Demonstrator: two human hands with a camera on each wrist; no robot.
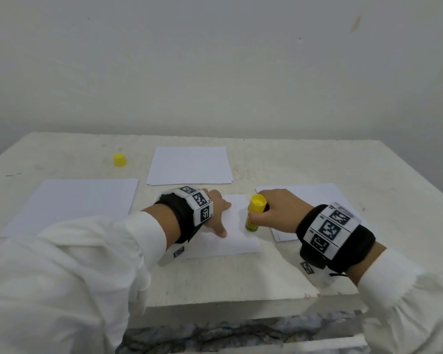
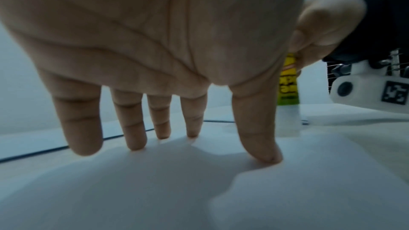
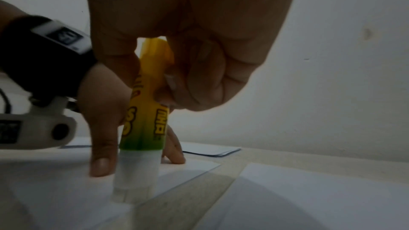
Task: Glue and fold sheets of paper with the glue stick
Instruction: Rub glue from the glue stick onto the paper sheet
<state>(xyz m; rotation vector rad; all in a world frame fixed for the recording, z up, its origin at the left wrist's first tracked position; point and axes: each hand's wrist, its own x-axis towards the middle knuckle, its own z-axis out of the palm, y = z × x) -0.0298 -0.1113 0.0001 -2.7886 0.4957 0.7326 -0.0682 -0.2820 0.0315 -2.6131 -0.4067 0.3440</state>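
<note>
A white sheet of paper (image 1: 237,233) lies at the table's front middle. My left hand (image 1: 219,215) presses flat on it with straight, spread fingers (image 2: 134,128). My right hand (image 1: 274,209) grips a yellow and green glue stick (image 1: 253,213) upright, its pale glue end down on the sheet's right part (image 3: 135,181). In the left wrist view the glue stick (image 2: 287,83) stands just beyond my thumb (image 2: 258,128). The stick's yellow cap (image 1: 119,159) stands apart at the far left of the table.
A stack of white sheets (image 1: 189,164) lies at the back middle, another sheet (image 1: 74,203) at the left, more sheets (image 1: 307,198) under my right wrist. The white table (image 1: 241,279) ends at a wall behind and at a front edge near me.
</note>
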